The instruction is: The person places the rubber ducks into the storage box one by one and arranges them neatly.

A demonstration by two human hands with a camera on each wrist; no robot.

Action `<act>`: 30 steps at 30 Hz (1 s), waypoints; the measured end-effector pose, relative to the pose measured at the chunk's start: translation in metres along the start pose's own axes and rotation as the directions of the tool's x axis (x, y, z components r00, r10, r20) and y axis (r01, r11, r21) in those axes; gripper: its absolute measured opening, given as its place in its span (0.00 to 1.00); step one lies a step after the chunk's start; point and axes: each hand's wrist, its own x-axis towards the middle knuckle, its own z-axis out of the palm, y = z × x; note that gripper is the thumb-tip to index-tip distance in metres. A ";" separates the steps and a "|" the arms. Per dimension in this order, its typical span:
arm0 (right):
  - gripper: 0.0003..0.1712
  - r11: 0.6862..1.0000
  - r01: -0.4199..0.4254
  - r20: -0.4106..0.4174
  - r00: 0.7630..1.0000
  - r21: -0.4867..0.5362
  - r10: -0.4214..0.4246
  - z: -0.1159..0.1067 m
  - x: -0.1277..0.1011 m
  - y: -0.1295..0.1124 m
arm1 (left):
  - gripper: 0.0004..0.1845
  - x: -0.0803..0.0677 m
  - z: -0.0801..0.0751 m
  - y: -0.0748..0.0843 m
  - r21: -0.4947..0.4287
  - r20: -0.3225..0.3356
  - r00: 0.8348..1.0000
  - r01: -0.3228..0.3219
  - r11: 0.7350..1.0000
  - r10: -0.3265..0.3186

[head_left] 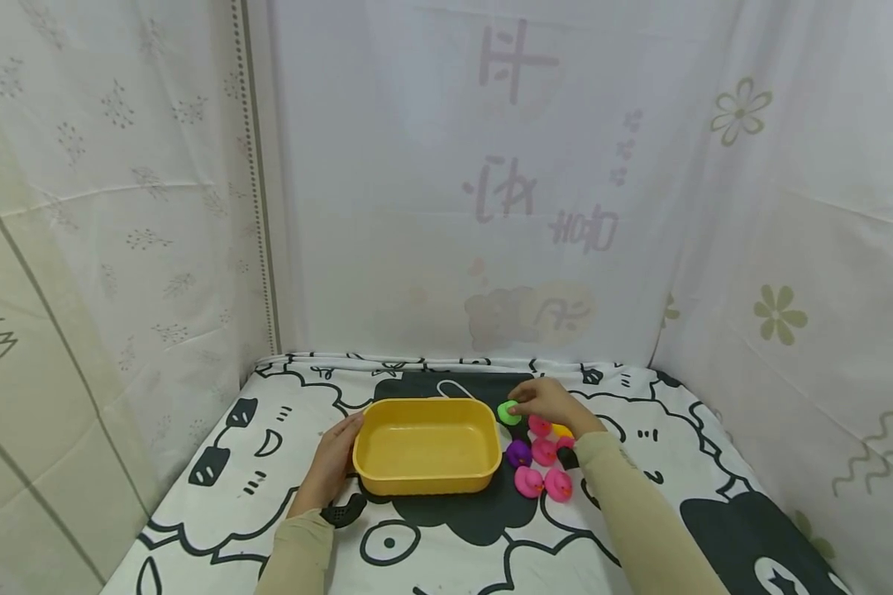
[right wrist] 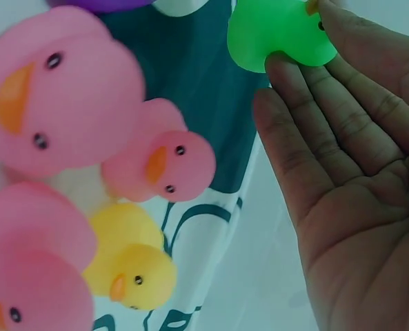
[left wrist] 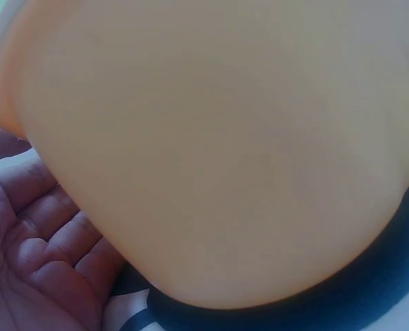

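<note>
My left hand (head_left: 332,463) holds the left side of a yellow plastic basin (head_left: 429,483), its fingertips at the rim. In the left wrist view the basin wall (left wrist: 218,165) fills most of the picture, with the fingers (left wrist: 52,234) curving in behind it. Just off the basin's right back corner, my right hand (head_left: 554,403) pinches a green rubber duck (head_left: 508,412) between thumb and fingers. Seen from the right wrist, the green duck (right wrist: 276,34) sits at the fingertips, its beak partly covered by the thumb.
Right of the basin stand several pink ducks (head_left: 544,451), a purple duck (head_left: 518,453) and a yellow duck (right wrist: 136,265). A white loop (head_left: 456,385) shows behind the basin. The black-and-white patterned cloth (head_left: 268,504) covers the surface, and curtains (head_left: 446,207) hang around it.
</note>
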 end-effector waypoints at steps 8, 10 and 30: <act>0.19 1.000 0.012 -0.017 1.000 -0.007 -0.013 -0.002 0.006 -0.011 | 0.36 0.000 0.000 0.002 0.006 0.001 1.000 -0.017 1.000 0.017; 0.19 1.000 0.014 -0.017 1.000 0.000 -0.014 -0.001 0.006 -0.012 | 0.36 0.000 0.001 0.002 0.008 0.002 1.000 -0.016 1.000 0.016; 0.19 0.996 0.070 -0.064 0.996 0.058 -0.066 0.001 0.014 -0.035 | 0.34 0.001 -0.001 0.000 0.002 0.005 1.000 0.002 1.000 -0.002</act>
